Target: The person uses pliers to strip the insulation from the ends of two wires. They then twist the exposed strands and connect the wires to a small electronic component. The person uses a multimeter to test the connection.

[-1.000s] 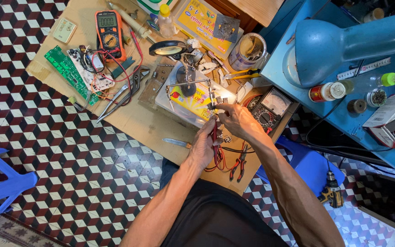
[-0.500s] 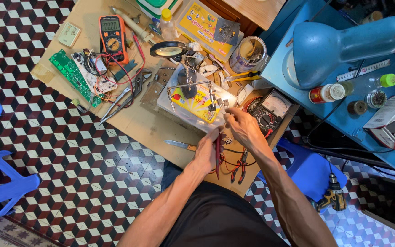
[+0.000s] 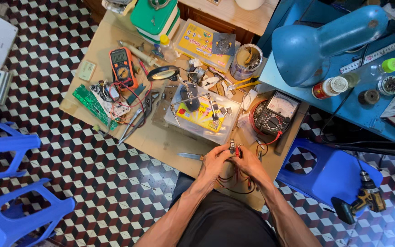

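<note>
My left hand point(image 3: 216, 161) and my right hand point(image 3: 248, 163) meet over the near edge of the wooden workbench point(image 3: 161, 142), both pinching a small dark electronic part point(image 3: 232, 147) with red and black wires point(image 3: 234, 182) hanging below it. Just beyond the hands lies a clear plastic box point(image 3: 204, 113) with a helping-hands stand on it. An analogue meter point(image 3: 276, 113) sits to the right of the box. A small blade tool point(image 3: 189, 156) lies on the bench left of my left hand.
A digital multimeter point(image 3: 122, 67), green circuit board point(image 3: 94, 106), pliers point(image 3: 139, 118), magnifier point(image 3: 163, 73) and metal can point(image 3: 247, 61) crowd the bench. A blue lamp point(image 3: 316, 42) stands on a blue table at right. Blue stools point(image 3: 10, 183) stand at left, and a cordless drill point(image 3: 360, 203) rests by a blue stool at right.
Both hands have drawn back from the clear box toward the near edge of the bench, carrying the small wired part with them. The view has shifted with my head.
</note>
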